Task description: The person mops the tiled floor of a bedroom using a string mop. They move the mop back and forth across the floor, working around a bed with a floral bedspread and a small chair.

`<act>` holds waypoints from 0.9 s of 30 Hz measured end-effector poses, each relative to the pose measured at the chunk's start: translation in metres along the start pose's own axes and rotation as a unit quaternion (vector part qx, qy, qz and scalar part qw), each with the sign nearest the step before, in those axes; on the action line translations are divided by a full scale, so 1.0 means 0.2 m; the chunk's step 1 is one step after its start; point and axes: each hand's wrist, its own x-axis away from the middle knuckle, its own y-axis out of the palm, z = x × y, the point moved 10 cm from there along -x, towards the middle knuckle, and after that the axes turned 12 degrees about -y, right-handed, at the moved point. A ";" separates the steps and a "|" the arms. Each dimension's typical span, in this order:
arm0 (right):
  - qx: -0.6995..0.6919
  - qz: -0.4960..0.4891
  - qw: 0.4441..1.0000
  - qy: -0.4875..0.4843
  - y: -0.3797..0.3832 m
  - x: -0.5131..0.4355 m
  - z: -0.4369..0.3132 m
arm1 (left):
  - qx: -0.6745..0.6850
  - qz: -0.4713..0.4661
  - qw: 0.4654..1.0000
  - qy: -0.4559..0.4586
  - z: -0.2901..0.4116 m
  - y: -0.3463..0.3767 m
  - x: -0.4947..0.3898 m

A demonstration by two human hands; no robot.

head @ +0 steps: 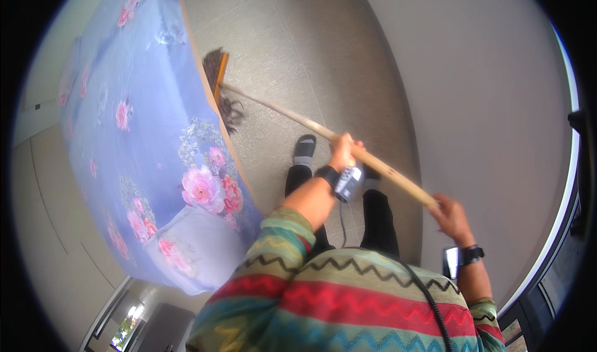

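Note:
A long wooden handle (298,117) slants across the view, and both of my hands grip it. Around its middle closes my left hand (344,150), with a small device strapped at that wrist. Near the handle's upper end, my right hand (451,216) is wrapped around the wood. At the far end is a mop head with an orange-brown crossbar (223,72) and dark strands (230,113). The strands lie on the floor (261,40), and part of them is at or under the bed's edge.
Along the left runs a bed with a blue floral sheet (154,81) and a matching pillow (196,249). A pale wall (475,95) bounds the right side. My slippered foot (305,148) stands on the tiles. A cord (344,226) hangs from the left wrist device.

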 end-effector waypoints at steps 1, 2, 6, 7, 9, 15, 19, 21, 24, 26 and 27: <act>-0.030 0.013 0.999 0.035 0.12 -0.06 -0.03 | -0.017 0.019 0.999 0.021 0.17 -0.05 0.01; -0.025 0.000 1.000 0.012 0.24 -0.14 -0.13 | -0.022 0.028 0.999 0.022 0.33 -0.08 0.01; -0.022 -0.034 0.994 -0.101 0.56 -0.65 -0.61 | -0.128 0.054 0.975 0.175 0.91 -0.06 0.08; -0.023 -0.035 0.992 -0.123 0.60 -0.79 -0.73 | -0.152 0.038 0.959 0.235 1.01 0.00 0.14; -0.021 -0.018 0.984 -0.178 0.63 -1.00 -0.96 | -0.210 0.043 0.948 0.236 1.07 0.06 0.20; 0.012 -0.045 0.969 -0.242 0.66 -1.04 -1.17 | -0.303 0.124 0.909 0.260 1.22 0.13 0.30; 0.013 -0.117 0.979 -0.163 0.54 -0.64 -0.76 | -0.391 0.150 0.895 0.155 0.97 0.04 0.08; -0.084 -0.154 0.978 -0.116 0.44 -0.36 -0.54 | -0.323 0.064 0.939 0.096 0.66 0.02 -0.02; -0.098 -0.155 0.982 -0.039 0.21 0.06 -0.27 | -0.290 0.008 0.957 -0.014 0.06 0.02 -0.05; -0.171 -0.148 0.974 0.028 0.12 0.25 -0.19 | -0.263 -0.064 0.956 -0.111 -0.25 0.09 -0.01; -0.199 -0.131 0.967 0.086 0.09 0.29 -0.14 | -0.241 -0.085 0.961 -0.104 -0.29 0.14 0.01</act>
